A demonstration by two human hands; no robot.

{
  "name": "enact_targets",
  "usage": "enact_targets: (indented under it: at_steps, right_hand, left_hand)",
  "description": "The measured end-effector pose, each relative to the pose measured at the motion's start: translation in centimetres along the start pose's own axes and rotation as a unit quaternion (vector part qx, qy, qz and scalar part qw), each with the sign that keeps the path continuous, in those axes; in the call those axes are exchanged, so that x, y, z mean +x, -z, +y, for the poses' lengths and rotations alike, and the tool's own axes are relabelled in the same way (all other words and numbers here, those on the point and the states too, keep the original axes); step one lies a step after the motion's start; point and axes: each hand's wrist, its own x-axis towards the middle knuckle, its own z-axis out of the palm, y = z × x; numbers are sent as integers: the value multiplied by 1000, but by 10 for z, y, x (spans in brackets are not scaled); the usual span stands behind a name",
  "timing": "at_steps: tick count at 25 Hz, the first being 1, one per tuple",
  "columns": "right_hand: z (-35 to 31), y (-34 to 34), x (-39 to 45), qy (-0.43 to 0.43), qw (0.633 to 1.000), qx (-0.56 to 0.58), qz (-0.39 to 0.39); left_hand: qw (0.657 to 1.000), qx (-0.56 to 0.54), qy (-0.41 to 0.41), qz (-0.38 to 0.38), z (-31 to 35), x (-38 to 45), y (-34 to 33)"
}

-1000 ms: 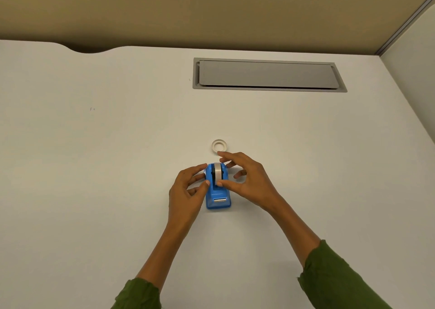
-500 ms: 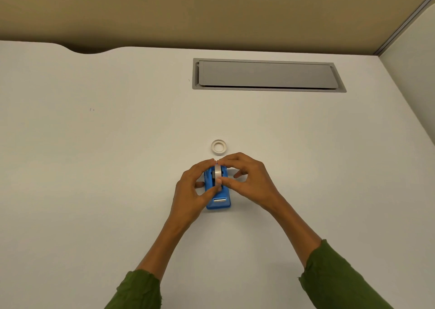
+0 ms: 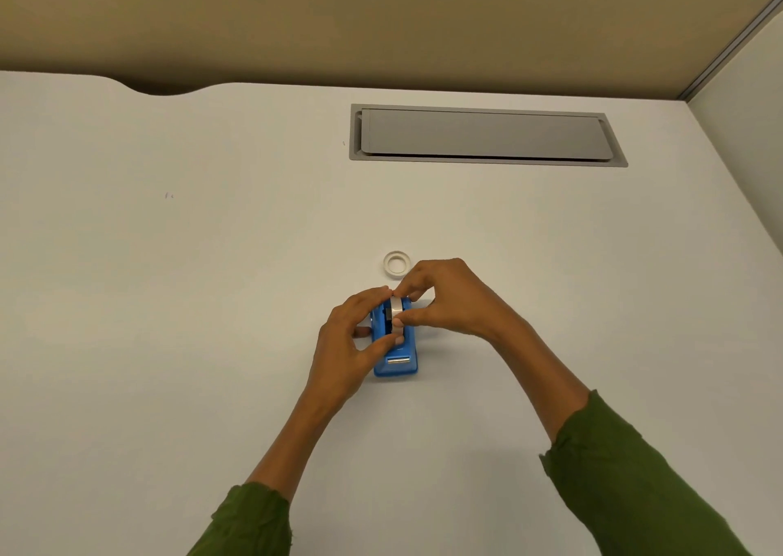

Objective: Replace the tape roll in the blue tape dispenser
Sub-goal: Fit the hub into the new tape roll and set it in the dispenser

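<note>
The blue tape dispenser (image 3: 396,365) stands on the white desk (image 3: 169,343), its metal cutter facing me. A white tape roll (image 3: 396,306) stands on edge in the dispenser's top slot. My left hand (image 3: 351,343) pinches the roll from the left, thumb on its near side and index finger at its top. My right hand (image 3: 449,297) pinches the same roll from the right. A second, thin white tape roll (image 3: 397,264) lies flat on the desk just beyond my hands. My fingers hide most of the dispenser's sides.
A grey rectangular cable hatch (image 3: 487,136) is set into the desk at the back right. A tan partition wall (image 3: 381,17) rises behind the desk, and a pale side panel (image 3: 745,110) stands at the right.
Both hands have closed in around the tape roll in the dispenser: fingertips now meet over its top, where a second ago they rested beside it. The dispenser and the loose roll have not moved.
</note>
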Motion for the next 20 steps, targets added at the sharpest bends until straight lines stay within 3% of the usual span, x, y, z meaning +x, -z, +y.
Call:
enact_targets:
  at_steps: [10, 14, 17, 20]
  right_hand:
    - [-7, 9, 22, -75, 993, 77, -46]
    - [-4, 4, 19, -80, 989, 123, -4]
    - [2, -6, 8, -27, 983, 170, 70]
    - [10, -16, -6, 12, 973, 214, 82]
  left_hand:
    - [1000, 15, 4, 1, -5, 2, -2]
    - [1000, 4, 3, 13, -5, 1, -3]
    - [1000, -21, -7, 22, -3, -1, -4]
    - [999, -31, -10, 28, -2, -2, -4]
